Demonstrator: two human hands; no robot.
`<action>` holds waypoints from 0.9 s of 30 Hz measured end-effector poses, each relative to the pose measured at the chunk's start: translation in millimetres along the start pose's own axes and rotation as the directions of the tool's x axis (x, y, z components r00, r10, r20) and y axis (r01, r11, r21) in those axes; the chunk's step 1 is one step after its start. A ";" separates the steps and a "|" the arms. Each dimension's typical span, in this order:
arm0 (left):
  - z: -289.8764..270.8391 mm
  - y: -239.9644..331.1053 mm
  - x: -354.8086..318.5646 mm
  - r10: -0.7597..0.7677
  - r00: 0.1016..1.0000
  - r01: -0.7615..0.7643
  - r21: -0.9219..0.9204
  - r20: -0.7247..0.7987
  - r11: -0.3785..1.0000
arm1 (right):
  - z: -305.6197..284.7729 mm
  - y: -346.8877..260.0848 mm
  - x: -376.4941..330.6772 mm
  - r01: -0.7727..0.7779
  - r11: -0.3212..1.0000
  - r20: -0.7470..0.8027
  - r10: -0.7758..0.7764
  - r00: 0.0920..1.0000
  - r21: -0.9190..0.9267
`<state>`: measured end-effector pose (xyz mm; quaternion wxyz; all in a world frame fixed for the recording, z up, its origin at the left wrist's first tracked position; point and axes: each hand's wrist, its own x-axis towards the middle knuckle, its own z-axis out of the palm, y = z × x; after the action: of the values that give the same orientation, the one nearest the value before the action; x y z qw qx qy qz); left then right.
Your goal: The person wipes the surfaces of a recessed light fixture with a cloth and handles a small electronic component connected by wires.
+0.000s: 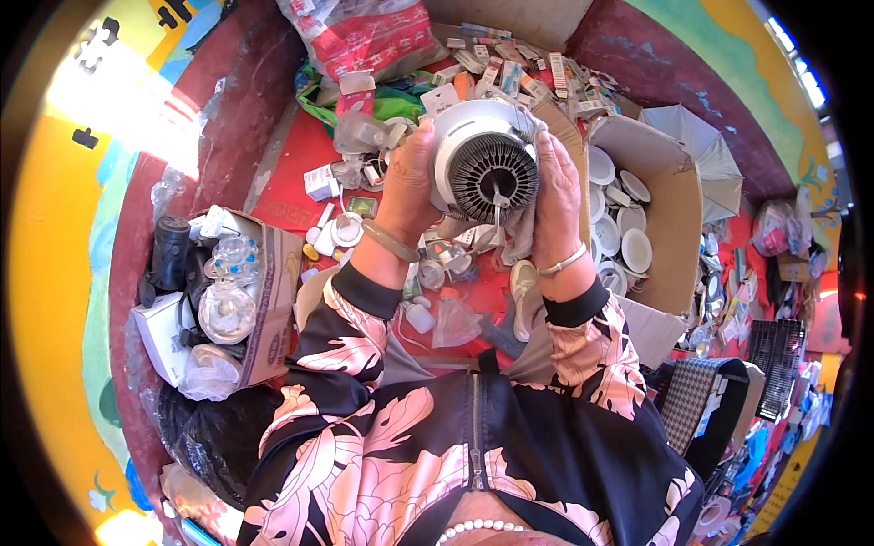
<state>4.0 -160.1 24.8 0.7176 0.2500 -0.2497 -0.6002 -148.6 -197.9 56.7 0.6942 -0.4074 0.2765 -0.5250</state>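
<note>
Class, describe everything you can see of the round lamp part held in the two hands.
The lamp part is round, with a white, plastic-looking rim around dark radial fins like a metal heat sink. A short white wire hangs from its centre. It is held up, fins facing the camera, the left hand gripping one side and the right hand the other.

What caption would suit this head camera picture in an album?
Both hands, left hand and right hand, grip a round finned lamp above a cluttered red floor.

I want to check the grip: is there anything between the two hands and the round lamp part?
Nothing visible. The left hand and the right hand press directly on the sides of the round lamp part, held above the cluttered red floor.
</note>
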 end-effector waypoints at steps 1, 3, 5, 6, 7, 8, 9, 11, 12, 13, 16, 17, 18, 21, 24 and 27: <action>0.0 -0.9 -0.2 0.015 1.000 -0.015 0.020 -0.016 1.000 | 3.7 -7.7 -4.7 -0.080 0.996 -0.007 0.080 0.997 0.036; 0.1 -2.4 -0.7 0.047 0.998 -0.044 0.062 -0.048 0.997 | 9.0 -13.9 -8.6 -0.072 0.997 0.007 0.072 0.997 0.017; -1.2 -6.4 1.0 0.027 0.999 -0.026 0.051 -0.028 0.998 | 3.4 -17.6 -8.5 -0.132 0.991 -0.004 0.132 0.991 0.036; -2.1 -8.7 1.9 0.018 1.000 -0.017 0.046 -0.019 0.999 | -3.2 -14.5 -5.6 -0.129 0.992 -0.003 0.129 0.992 0.015; -2.5 -8.3 1.5 0.012 0.999 -0.008 0.065 -0.051 0.998 | -11.2 -5.8 0.3 -0.129 0.992 0.006 0.129 0.992 -0.005; -3.3 -10.5 2.3 0.002 0.997 0.005 0.084 -0.082 0.996 | -20.9 3.1 6.2 -0.128 0.991 0.011 0.129 0.992 -0.024; -3.9 -12.8 2.9 -0.006 0.994 0.018 0.102 -0.113 0.995 | -28.3 8.7 10.8 -0.156 0.987 -0.051 0.158 0.986 0.049; -1.6 -17.0 5.1 -0.022 0.979 0.032 0.047 -0.203 0.998 | -45.8 18.1 20.8 -0.193 0.961 -0.169 0.227 0.959 0.198; 1.6 -14.7 5.2 -0.029 0.974 0.036 0.025 -0.225 0.999 | -59.0 19.8 26.4 -0.111 0.970 -0.178 0.151 0.972 0.217; 0.2 -12.4 4.6 -0.032 0.966 0.036 0.009 -0.255 0.999 | -58.0 13.3 28.4 -0.057 0.961 -0.174 0.107 0.979 0.271; -10.7 -12.6 6.9 -0.003 0.961 -0.010 -0.046 -0.277 0.999 | -40.4 -19.6 29.7 0.059 0.977 -0.246 -0.008 0.969 0.204; -13.0 -14.0 6.8 -0.014 0.967 -0.003 -0.068 -0.253 0.998 | -39.8 -14.5 27.0 0.096 0.991 -0.058 -0.091 0.994 0.091; -14.9 -15.1 6.4 -0.024 0.973 0.003 -0.089 -0.230 0.996 | -41.0 -6.9 25.1 0.152 0.988 0.141 -0.149 0.979 -0.014; -19.4 -25.4 10.2 -0.083 0.952 0.064 -0.074 -0.296 0.995 | -12.1 14.7 12.9 0.696 -0.020 0.680 -0.232 0.695 -0.718; -10.7 -25.1 3.2 -0.066 0.956 0.044 -0.085 -0.287 0.995 | -4.1 18.0 6.1 0.653 0.153 0.600 -0.284 0.748 -0.742; -1.1 -20.1 -2.4 -0.052 0.945 0.059 0.011 -0.323 0.998 | -1.4 14.3 3.6 0.641 0.060 0.593 -0.322 0.738 -0.765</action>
<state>-10.4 -160.8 10.7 0.7288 0.3593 -0.1280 -0.5687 -141.5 -200.1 43.8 0.1137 -0.8694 0.2820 -0.3895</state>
